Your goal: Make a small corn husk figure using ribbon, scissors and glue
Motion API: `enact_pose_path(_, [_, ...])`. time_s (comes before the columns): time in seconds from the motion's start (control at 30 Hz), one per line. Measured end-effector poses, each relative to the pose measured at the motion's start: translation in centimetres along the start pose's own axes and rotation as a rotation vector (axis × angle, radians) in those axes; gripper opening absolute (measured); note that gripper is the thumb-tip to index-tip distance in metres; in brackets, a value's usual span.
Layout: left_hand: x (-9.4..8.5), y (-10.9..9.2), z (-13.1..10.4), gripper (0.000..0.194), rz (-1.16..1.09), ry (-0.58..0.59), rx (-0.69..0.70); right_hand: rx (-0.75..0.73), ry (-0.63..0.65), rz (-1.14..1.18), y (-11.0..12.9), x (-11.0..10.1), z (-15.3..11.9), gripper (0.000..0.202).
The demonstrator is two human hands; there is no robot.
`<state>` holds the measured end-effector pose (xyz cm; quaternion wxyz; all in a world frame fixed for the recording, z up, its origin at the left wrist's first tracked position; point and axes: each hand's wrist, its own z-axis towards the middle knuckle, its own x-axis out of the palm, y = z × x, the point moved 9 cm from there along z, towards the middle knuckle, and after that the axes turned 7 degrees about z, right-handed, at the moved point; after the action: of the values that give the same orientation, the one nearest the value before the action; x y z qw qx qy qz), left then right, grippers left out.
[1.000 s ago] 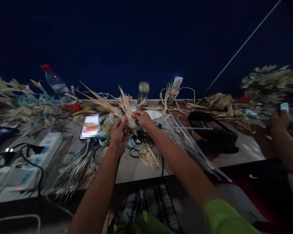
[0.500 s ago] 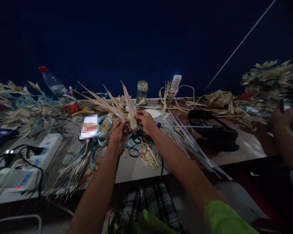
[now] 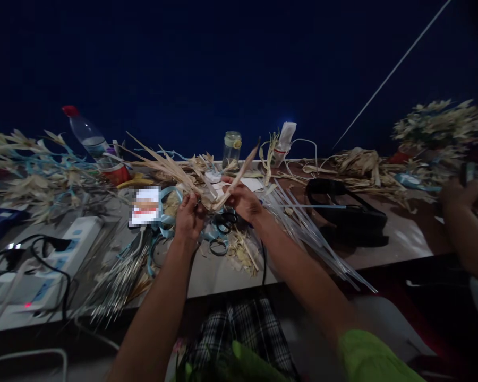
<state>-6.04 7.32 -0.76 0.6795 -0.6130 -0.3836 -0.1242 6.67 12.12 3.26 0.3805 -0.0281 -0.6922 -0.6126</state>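
Note:
Dry, pale corn husk (image 3: 175,174) is spread between my hands above the table. My left hand (image 3: 190,218) is closed on its base, with long pointed leaves fanning up and to the left. On the other side, my right hand (image 3: 244,201) is closed round one leaf, whose tip rises up and to the right. Scissors with black handles (image 3: 225,222) lie just below, among husk scraps (image 3: 242,254) and light-blue ribbon (image 3: 168,220). My palms hide part of the husk.
Left are a power strip (image 3: 69,254), a bundle of thin wires (image 3: 121,281) and a tilted bottle (image 3: 85,132). Clear rods (image 3: 314,233) and a black strap-like item (image 3: 346,212) lie right. A jar (image 3: 231,148) stands behind. Another person's hand (image 3: 460,199) is far right.
My right hand has moved slightly right and turned, bending one husk leaf outward to the right. Earlier that leaf stood nearly upright between my hands. My left hand has shifted slightly left.

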Motion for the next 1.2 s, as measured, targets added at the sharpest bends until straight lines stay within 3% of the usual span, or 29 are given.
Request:
enact_pose_path(0.17, [-0.1,0.4,0.2,0.022,0.011,0.001,-0.004,-0.166,-0.286,-0.377,0.6,-2.7,0.2,0.027])
enact_pose_path(0.27, [-0.4,0.7,0.3,0.019,0.017,-0.03,-0.003,-0.099,-0.301,-0.438,-0.2,-3.0,0.4,0.024])
enact_pose_path(0.37, [-0.8,0.7,0.5,0.017,-0.015,-0.058,0.009,-0.073,-0.239,-0.333,-0.8,-2.4,0.4,0.019])
enact_pose_path(0.53, [-0.4,0.1,0.5,0.013,-0.07,-0.017,0.015,-0.06,-0.141,0.102,-0.9,-0.9,0.5,0.021])
enact_pose_path(0.7, [1.4,0.0,-0.4,0.016,-0.084,0.08,-0.044,-0.079,-0.276,0.28,-0.5,-2.0,0.4,0.01])
enact_pose_path(0.9, [2.8,0.9,-1.6,0.017,-0.103,0.232,-0.191,0.018,-0.362,0.345,-1.0,-3.2,0.8,0.026])
enact_pose_path(1.03, [2.6,1.1,-1.8,0.013,-0.133,0.28,-0.26,-0.05,-0.445,0.421,2.4,-5.6,0.9,0.03])
enact_pose_path(1.1, [2.0,0.9,-1.3,0.012,-0.128,0.222,-0.215,-0.147,-0.449,0.42,5.2,-6.7,1.0,0.03])
enact_pose_path(1.2, [1.1,0.6,-0.5,0.014,-0.099,0.081,-0.122,-0.225,-0.354,0.296,7.9,-6.4,2.0,0.026])
